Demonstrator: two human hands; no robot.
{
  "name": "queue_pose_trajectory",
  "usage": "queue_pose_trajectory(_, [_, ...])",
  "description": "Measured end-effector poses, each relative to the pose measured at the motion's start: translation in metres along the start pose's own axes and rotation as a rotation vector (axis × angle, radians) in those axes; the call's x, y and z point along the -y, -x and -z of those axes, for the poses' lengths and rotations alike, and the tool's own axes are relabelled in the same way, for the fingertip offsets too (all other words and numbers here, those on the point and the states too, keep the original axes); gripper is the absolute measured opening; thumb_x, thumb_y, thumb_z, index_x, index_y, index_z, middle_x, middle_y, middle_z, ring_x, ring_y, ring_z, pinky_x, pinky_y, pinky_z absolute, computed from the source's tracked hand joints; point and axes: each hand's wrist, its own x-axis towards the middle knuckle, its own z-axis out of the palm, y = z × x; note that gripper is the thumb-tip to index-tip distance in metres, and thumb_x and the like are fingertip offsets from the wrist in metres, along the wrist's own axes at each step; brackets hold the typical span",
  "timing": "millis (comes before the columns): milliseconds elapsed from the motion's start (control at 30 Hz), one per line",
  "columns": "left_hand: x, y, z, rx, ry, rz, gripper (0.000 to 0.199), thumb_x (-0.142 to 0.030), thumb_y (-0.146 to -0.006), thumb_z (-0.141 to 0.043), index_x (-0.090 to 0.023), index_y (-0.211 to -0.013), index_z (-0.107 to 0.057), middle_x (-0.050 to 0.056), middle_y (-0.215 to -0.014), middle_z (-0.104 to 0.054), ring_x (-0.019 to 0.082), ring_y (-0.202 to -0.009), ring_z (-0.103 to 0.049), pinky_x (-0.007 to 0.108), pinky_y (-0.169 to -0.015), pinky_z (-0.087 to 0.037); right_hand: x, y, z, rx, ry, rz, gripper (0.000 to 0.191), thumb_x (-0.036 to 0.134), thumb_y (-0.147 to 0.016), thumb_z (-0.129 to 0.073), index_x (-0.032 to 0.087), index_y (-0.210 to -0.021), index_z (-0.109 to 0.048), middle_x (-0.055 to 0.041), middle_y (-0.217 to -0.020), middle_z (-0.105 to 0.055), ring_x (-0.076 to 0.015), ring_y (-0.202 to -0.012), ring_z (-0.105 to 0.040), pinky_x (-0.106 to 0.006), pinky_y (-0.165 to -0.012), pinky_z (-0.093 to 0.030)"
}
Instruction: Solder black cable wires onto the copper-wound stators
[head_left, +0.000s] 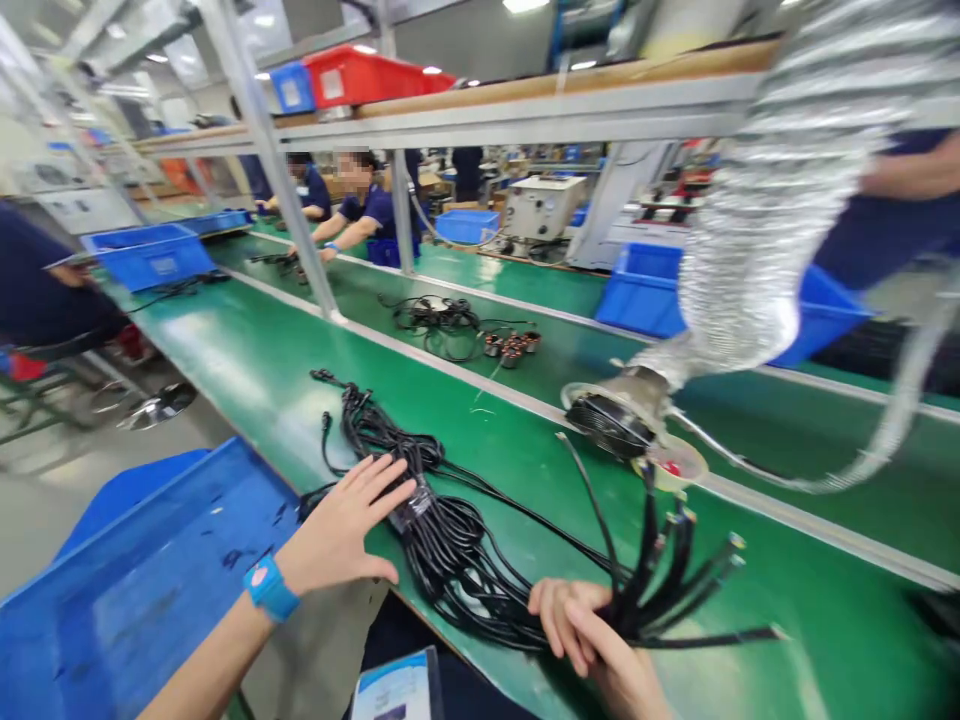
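Observation:
A long bundle of black cables [442,540] lies across the front of the green table, with small connectors at its far left end. Over the bundle's left part is my left hand [341,525], fingers spread, a blue band on the wrist; whether it touches the cables I cannot tell. My right hand [585,630] is wrapped round the bundle near its right end. Beyond that hand the loose cable ends [675,570] fan out, with thin wires showing at several tips.
Left of the table edge stands a large blue tray [172,570]. A silver duct [742,230] hangs down to a black fan-like nozzle [615,415] beside a small yellowish dish [679,465]. More cables [442,315] and copper coils [514,345] lie behind. Other people sit farther off.

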Motion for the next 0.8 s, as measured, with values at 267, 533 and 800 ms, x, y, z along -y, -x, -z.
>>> queue_pose_trajectory(267, [0.022,-0.052,0.013,0.198,0.13,-0.047,0.089,-0.052,-0.062,-0.084,-0.024,-0.14,-0.052,0.011,-0.136,-0.058,0.032,-0.123,-0.049,0.047,-0.107,-0.039,0.0,0.002,-0.009,-0.01,0.029,0.083,0.049,0.034,-0.095,-0.053,0.022,-0.05,-0.037,0.0056,-0.039,-0.035,-0.014,-0.049,-0.048,-0.037,-0.074,-0.047])
queue_pose_trajectory(533, [0.075,-0.107,0.025,0.333,0.485,0.209,0.048,-0.053,-0.089,-0.053,-0.017,-0.117,-0.068,0.004,-0.085,-0.07,0.02,-0.079,-0.063,0.031,-0.075,-0.05,-0.03,0.029,-0.017,0.073,0.081,0.129,0.052,0.043,-0.095,-0.053,0.023,-0.052,-0.031,0.0079,-0.039,-0.035,-0.012,-0.045,-0.045,-0.037,-0.073,-0.044])
queue_pose_trajectory(800, [0.15,-0.111,-0.013,0.493,0.344,0.088,0.047,-0.044,-0.081,-0.064,-0.022,-0.123,-0.065,0.009,-0.126,-0.062,0.027,-0.116,-0.058,0.039,-0.104,-0.042,-0.032,0.031,-0.02,0.022,0.001,0.083,0.054,0.041,-0.094,-0.055,0.021,-0.049,-0.031,0.0068,-0.04,-0.034,-0.0118,-0.049,-0.043,-0.036,-0.076,-0.044])
